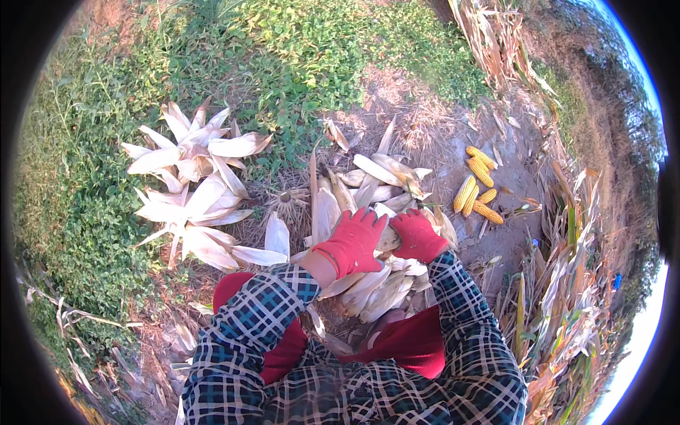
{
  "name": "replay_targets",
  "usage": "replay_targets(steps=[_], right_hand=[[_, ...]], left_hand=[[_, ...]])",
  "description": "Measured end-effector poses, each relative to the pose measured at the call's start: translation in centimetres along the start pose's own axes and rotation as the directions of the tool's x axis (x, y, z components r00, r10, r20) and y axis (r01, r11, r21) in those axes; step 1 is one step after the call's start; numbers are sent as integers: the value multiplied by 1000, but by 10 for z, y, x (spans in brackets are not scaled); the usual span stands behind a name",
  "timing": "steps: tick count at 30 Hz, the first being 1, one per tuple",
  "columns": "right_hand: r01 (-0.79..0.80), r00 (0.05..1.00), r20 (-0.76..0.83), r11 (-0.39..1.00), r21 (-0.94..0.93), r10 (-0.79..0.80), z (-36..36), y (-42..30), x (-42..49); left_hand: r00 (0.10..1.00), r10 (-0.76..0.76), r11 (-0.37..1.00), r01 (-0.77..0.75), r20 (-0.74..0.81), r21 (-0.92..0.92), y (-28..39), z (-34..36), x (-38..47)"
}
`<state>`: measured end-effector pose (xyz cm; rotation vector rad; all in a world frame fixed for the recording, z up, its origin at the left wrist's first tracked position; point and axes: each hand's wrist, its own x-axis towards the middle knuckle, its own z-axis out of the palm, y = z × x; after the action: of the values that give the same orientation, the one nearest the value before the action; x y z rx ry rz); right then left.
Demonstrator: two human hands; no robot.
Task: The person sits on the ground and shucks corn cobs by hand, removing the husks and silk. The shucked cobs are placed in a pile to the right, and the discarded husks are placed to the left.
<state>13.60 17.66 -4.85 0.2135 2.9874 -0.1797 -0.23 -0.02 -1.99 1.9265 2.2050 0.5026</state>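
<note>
Both my hands wear red gloves and rest over a pile of pale, dry corn husks (372, 295) in front of me. My left hand (355, 244) lies on the pile with its fingers pointing up and right. Close beside it, my right hand (418, 235) is at the pile's right side, fingertips on a husk-covered ear. Whether either hand grips something is hidden by the gloves and husks. Several bare yellow corn cobs (479, 171) lie on the soil to the right of the pile.
Two bundles of spread husks, an upper one (194, 146) and a lower one (186, 218), lie at left by green plants. A cut stalk stub (285, 197) stands between them and the pile. Dry corn stalks (571, 297) line the right side.
</note>
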Motion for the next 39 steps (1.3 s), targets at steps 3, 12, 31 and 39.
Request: replay_targets(steps=[3,12,31,39], right_hand=[[-11,976,-218,996,-84,-7,-37,-2,-23],[470,441,-372,143,871,817,-64,45,-68],[619,462,-287,-74,782,839,-37,35,-28],[665,743,-218,-736,129,633,0,46,18]], left_hand=[[997,-75,983,78,-20,168,6,17,4],[943,-320,63,112,86,-992,2,10,26],[940,-60,971,-23,-337,-237,10,2,45],[958,-58,169,285,279,-943,4,38,67]])
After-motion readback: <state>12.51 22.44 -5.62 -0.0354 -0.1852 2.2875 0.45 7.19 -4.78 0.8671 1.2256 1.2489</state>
